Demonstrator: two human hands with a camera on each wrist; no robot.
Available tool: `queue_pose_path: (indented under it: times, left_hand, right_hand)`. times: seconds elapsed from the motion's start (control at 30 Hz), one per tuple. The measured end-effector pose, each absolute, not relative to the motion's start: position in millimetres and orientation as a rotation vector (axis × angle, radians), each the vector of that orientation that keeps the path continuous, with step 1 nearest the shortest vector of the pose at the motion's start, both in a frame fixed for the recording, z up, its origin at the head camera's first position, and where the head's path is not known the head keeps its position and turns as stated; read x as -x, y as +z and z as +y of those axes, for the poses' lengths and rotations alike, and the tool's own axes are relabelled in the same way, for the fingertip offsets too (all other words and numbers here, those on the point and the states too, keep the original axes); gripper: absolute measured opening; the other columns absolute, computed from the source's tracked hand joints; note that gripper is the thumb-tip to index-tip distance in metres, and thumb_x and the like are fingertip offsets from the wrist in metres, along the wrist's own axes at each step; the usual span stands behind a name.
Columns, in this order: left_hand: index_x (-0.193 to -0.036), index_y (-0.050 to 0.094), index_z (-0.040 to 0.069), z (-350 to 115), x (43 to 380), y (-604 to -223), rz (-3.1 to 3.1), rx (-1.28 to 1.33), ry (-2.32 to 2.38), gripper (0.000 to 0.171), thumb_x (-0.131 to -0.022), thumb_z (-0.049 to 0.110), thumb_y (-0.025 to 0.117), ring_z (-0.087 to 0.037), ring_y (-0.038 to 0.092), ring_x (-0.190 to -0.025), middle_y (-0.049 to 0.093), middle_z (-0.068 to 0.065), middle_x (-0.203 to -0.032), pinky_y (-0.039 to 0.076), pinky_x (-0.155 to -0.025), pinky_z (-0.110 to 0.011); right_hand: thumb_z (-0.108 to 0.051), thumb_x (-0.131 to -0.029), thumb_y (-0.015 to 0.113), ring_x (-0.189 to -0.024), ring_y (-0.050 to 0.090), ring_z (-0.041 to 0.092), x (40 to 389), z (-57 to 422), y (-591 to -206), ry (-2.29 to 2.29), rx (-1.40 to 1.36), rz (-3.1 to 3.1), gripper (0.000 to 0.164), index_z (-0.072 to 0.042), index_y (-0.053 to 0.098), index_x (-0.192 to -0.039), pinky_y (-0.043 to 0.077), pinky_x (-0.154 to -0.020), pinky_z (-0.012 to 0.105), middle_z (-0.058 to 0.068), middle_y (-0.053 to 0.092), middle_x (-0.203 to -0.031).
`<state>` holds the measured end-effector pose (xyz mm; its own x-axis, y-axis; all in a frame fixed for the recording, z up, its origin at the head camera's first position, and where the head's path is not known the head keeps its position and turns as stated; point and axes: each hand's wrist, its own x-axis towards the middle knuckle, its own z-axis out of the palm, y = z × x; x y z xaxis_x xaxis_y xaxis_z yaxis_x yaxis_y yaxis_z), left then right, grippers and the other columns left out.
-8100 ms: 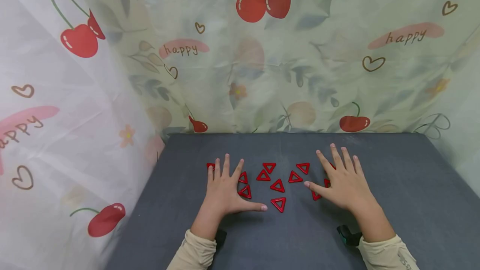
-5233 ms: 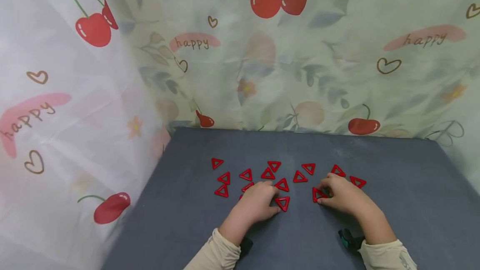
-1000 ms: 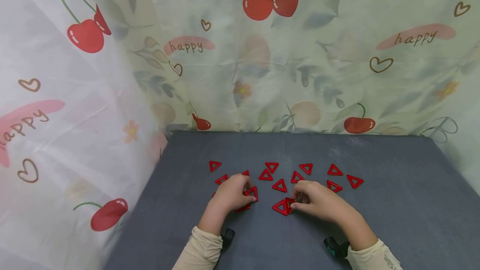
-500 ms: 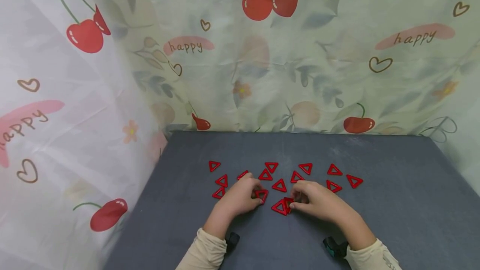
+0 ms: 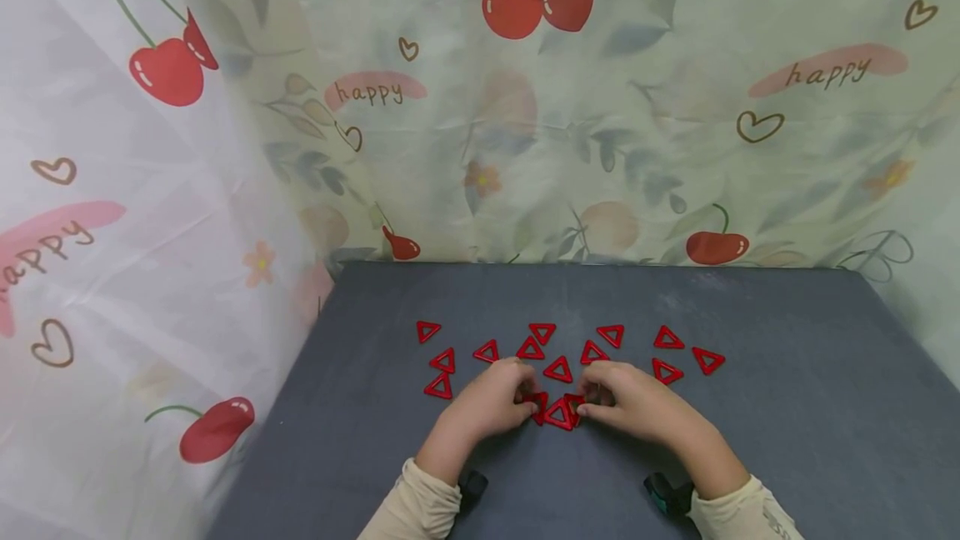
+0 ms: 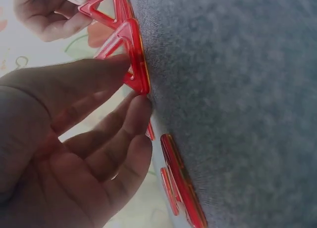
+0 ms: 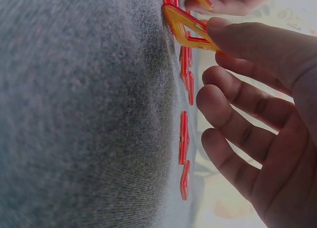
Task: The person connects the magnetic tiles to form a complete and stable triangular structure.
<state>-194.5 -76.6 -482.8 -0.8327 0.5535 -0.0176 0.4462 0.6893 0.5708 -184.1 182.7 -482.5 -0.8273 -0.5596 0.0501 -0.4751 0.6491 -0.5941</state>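
Red, see-through triangular tiles with open centres lie on the grey table. My left hand [image 5: 487, 402] pinches one triangle tile [image 6: 140, 65] between thumb and fingers, tilted up on its edge. My right hand [image 5: 637, 402] pinches another triangle tile [image 7: 174, 26], also tilted up, by its near corner. Between the hands a third triangle tile [image 5: 558, 415] lies flat, and both held tiles stand right at its sides. The fingertips partly hide the held tiles in the head view.
Loose triangle tiles lie in an arc beyond the hands: several at left, such as one tile [image 5: 438, 386], some at centre like another tile [image 5: 558, 370], several at right including a tile [image 5: 708, 361]. A printed cloth [image 5: 465, 132] hangs behind the grey table [image 5: 375, 473].
From spread open above the table, both hands have come to pinch tiles. In the last second my left hand carried its triangle tile rightward to the flat one; my right hand stayed put.
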Motion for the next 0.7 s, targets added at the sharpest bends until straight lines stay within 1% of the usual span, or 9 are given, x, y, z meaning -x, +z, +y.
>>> queue_pose_path:
  times: [0.13,0.5,0.7]
  left_hand:
    - [-0.090,0.070,0.015,-77.2,194.6,-482.8,2.713,-0.774,0.881,0.011,-0.096,0.008,0.077,-0.005,0.055,-0.065,0.062,0.007,-0.078,0.048,-0.062,-0.023]
    - [-0.094,0.072,0.016,-85.9,194.4,-478.4,2.837,-0.659,0.867,0.007,-0.095,0.013,0.078,-0.005,0.055,-0.063,0.064,0.008,-0.078,0.047,-0.060,-0.025]
    - [-0.090,0.069,0.017,-84.8,192.7,-476.5,2.861,-0.637,0.868,0.012,-0.093,0.016,0.081,-0.004,0.054,-0.060,0.063,0.010,-0.075,0.046,-0.057,-0.025]
  right_hand:
    - [-0.023,-0.093,0.085,-0.072,0.053,-0.002,184.6,182.3,-483.3,-0.924,0.878,2.724,0.018,-0.022,0.067,-0.094,0.050,-0.065,0.024,-0.014,0.060,-0.085]
    - [-0.021,-0.091,0.086,-0.071,0.053,-0.001,184.8,182.1,-483.3,-0.916,0.878,2.733,0.018,-0.021,0.068,-0.094,0.050,-0.065,0.024,-0.013,0.059,-0.083]
    - [-0.021,-0.092,0.085,-0.071,0.053,-0.001,184.4,182.0,-482.9,-0.916,0.878,2.727,0.018,-0.022,0.067,-0.094,0.050,-0.065,0.024,-0.013,0.059,-0.082]
